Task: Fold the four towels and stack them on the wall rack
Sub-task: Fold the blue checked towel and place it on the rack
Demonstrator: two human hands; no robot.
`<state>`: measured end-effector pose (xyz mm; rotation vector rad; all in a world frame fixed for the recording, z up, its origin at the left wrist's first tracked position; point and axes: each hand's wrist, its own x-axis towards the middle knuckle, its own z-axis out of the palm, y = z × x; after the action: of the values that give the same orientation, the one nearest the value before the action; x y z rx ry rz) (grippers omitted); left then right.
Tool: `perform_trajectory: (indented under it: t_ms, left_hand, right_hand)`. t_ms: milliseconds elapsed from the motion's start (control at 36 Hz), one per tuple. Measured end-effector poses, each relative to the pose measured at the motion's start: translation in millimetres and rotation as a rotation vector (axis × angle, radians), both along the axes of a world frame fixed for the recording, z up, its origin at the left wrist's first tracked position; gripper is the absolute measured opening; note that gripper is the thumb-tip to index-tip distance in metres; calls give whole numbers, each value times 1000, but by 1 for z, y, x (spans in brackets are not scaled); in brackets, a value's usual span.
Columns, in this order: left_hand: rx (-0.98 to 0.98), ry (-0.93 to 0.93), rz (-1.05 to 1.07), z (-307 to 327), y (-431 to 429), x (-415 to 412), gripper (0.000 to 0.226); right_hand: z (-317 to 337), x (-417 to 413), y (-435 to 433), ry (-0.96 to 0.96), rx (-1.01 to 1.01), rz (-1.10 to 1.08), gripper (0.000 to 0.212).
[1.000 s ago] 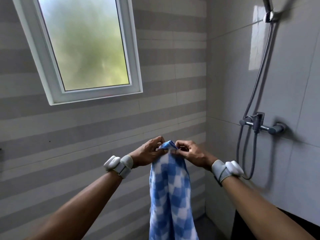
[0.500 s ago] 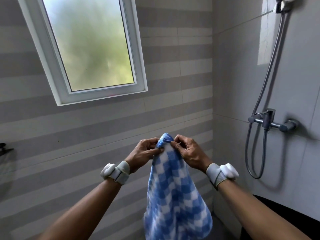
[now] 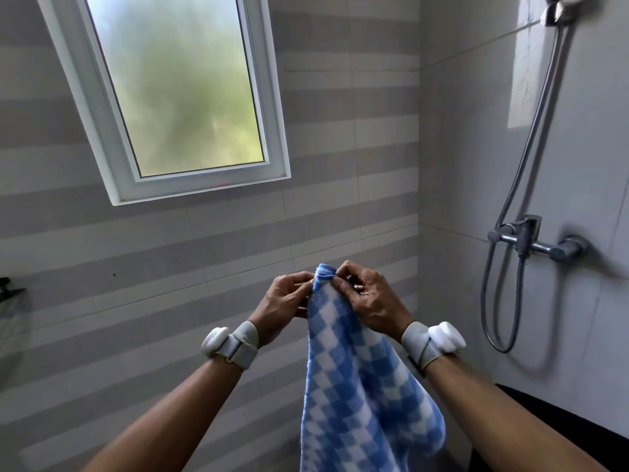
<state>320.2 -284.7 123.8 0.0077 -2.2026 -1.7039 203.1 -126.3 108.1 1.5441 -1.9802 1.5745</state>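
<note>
A dark rack sticks out from the striped wall at the far left edge, mostly cut off, its load not visible. The towel hangs in the air, pinched at its top by the left hand and right hand.

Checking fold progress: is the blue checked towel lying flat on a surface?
No, the towel hangs freely, pinched at its top by the left hand and right hand.
</note>
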Motion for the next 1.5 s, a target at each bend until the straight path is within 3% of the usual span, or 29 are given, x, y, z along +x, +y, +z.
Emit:
perform_trajectory:
  t_ms: [472, 778, 972, 1306, 1500]
  left_hand:
    - [-148, 119, 98, -9, -2, 4, 15]
    - [-39, 106, 67, -4, 1, 20, 24]
    - [-118, 121, 101, 2, -2, 20, 27]
    - [-167, 220, 205, -5, 1, 21, 20]
    - [-80, 242, 245, -5, 9, 16, 15]
  right_hand:
    - [5, 5, -1, -9, -10, -110, 22]
    - [9, 17, -4, 36, 25, -120, 23]
    - [5, 26, -8, 63, -10, -119, 24]
    - [8, 28, -8, 66, -35, -132, 23]
    - [8, 27, -5, 82, -27, -147, 23]
